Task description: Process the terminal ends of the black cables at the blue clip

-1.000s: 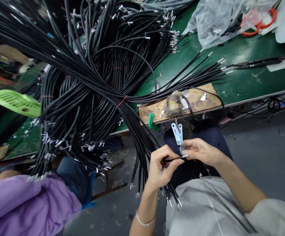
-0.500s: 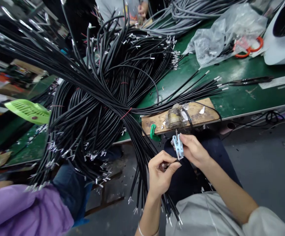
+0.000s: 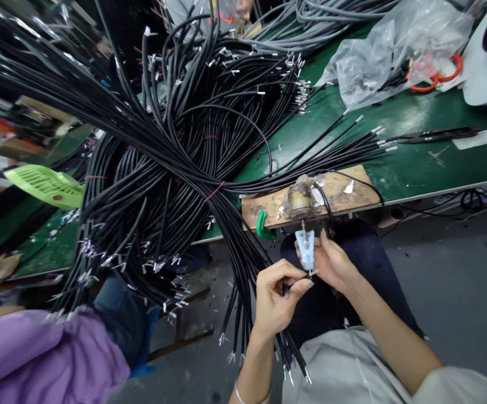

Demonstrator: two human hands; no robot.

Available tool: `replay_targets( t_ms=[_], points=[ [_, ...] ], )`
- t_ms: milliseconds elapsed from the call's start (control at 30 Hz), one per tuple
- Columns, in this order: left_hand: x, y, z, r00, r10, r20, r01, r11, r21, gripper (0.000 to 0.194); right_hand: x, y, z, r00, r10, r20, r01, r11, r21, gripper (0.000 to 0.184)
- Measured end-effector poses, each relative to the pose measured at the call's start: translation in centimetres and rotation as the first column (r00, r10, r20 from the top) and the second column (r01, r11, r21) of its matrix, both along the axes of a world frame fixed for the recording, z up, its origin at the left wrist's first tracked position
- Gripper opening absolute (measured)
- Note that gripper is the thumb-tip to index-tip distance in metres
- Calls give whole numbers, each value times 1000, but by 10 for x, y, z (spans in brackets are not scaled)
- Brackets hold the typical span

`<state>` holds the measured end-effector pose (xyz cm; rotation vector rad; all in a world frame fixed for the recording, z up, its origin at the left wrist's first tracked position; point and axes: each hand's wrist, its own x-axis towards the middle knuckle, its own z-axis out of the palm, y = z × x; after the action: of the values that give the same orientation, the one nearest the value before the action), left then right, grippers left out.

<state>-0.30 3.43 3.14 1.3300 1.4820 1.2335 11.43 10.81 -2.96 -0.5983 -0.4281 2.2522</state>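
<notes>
A light-blue clothespin-like clip (image 3: pixel 306 250) sits on the thin shaft of a small motor (image 3: pixel 300 201) and hangs past the table edge. My left hand (image 3: pixel 278 293) is closed in a pinch on a black cable, whose pale stripped end shows just below the clip. Most of that cable is hidden by my fingers. Just right of the clip, my right hand (image 3: pixel 334 262) is open, with its thumb raised and apart from the fingers. Its fingertips are partly behind the clip, so I cannot tell whether they touch it.
The motor is fixed on a wooden board (image 3: pixel 355 193) at the edge of the green table (image 3: pixel 420 168), beside a green hook-shaped piece (image 3: pixel 262 224). Bundles of black cables (image 3: pixel 201 151) spread left. Orange-handled scissors (image 3: pixel 437 78) lie by a plastic bag (image 3: pixel 365 73). A purple-clothed person (image 3: pixel 45 359) sits left.
My right hand has let go of the clip, its thumb moving away to the right. The clip now shows its broad face. My left hand has stayed almost in place with the cable.
</notes>
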Motion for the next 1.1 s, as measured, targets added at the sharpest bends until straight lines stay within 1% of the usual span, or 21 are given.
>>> replay_targets(
  t_ms=[67,133,167,200,233,300,333,367,400,433,533,600,667,700,733,800,867,933,967,1033,1100],
  points=[
    [-1,-2,1,999,-14,-32,15,1000,21,16,13,-2,-6,994,-63,94,56,996,74,43],
    [-3,-4,1,999,-26,-46,27,999,32,19,30,-8,-6,957,-186,225,136,966,220,34],
    [-3,-5,1,998,-35,-47,36,999,27,20,39,-12,-3,921,-258,292,159,933,323,29],
    [-3,-6,0,998,-47,-45,48,999,10,21,46,-17,1,878,-334,344,161,881,445,24],
    [-2,-6,-2,997,-60,-46,59,998,-25,20,52,-22,7,835,-401,376,128,807,576,19],
    [0,-6,-7,995,-71,-62,64,991,-116,14,56,-32,21,771,-501,393,-20,597,802,7],
    [1,-7,-9,994,-69,-82,56,987,-153,10,55,-37,27,749,-538,387,-101,485,869,7],
    [3,-7,-11,992,-59,-108,40,984,-172,6,52,-41,31,728,-575,373,-156,390,907,13],
    [5,-8,-13,990,-47,-136,24,985,-172,4,47,-43,34,704,-614,357,-182,330,926,16],
    [6,-9,-13,986,-40,-164,14,988,-157,5,42,-45,35,676,-651,346,-185,304,935,16],
    [10,-13,-11,970,-49,-239,24,994,-105,3,29,-46,29,551,-762,339,-140,317,938,13],
    [12,-16,-9,956,-46,-288,19,995,-94,8,24,-46,23,459,-826,327,-124,305,944,15],
    [14,-18,-8,948,-2,-318,-26,996,-84,15,20,-46,19,432,-852,298,-86,290,953,14],
    [14,-18,-8,948,25,-317,-52,995,-80,18,19,-46,17,459,-839,294,-49,307,951,13],
    [15,-19,-8,951,47,-305,-73,994,-76,20,18,-47,16,512,-804,304,-3,352,936,12],
    [14,-19,-7,966,60,-253,-81,994,-72,24,16,-48,14,655,-686,317,110,502,858,14],
    [12,-18,-6,981,22,-194,-39,996,-81,28,13,-49,12,802,-531,274,211,681,701,17],
    [9,-17,-4,988,-32,-148,18,995,-94,33,10,-51,11,916,-354,190,225,844,486,19],
    [8,-16,-3,989,-57,-134,43,994,-103,36,10,-51,11,951,-274,145,202,902,383,19],
    [6,-15,0,988,-91,-123,76,990,-120,41,10,-51,11,982,-170,82,148,963,225,22],
    [4,-15,1,987,-109,-121,91,985,-146,45,13,-50,12,986,-150,69,135,972,190,24]
  ],
)
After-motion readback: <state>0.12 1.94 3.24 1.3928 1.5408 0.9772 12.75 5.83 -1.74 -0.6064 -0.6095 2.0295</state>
